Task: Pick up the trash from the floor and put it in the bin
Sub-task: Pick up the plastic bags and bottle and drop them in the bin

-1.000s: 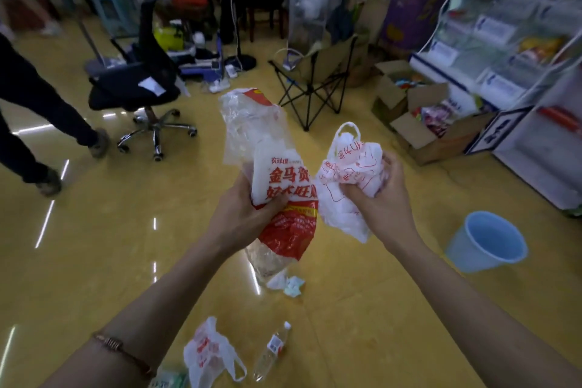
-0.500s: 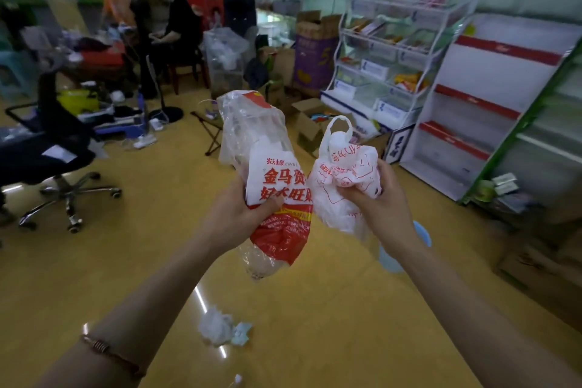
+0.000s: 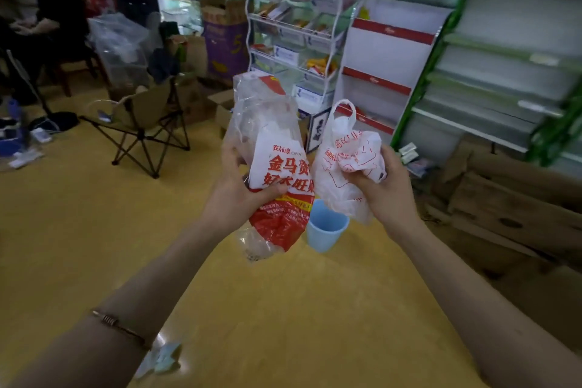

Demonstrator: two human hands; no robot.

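Head: left hand (image 3: 234, 198) grips 农夫山泉 wrapper (image 3: 283, 173), right hand (image 3: 389, 195) a bag (image 3: 341, 164)

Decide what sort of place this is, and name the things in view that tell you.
Probably a small shop or stockroom, perhaps still being set up: a wire display rack holding snack packets, white retail shelving with red strips, and opened cardboard boxes beside the rack.
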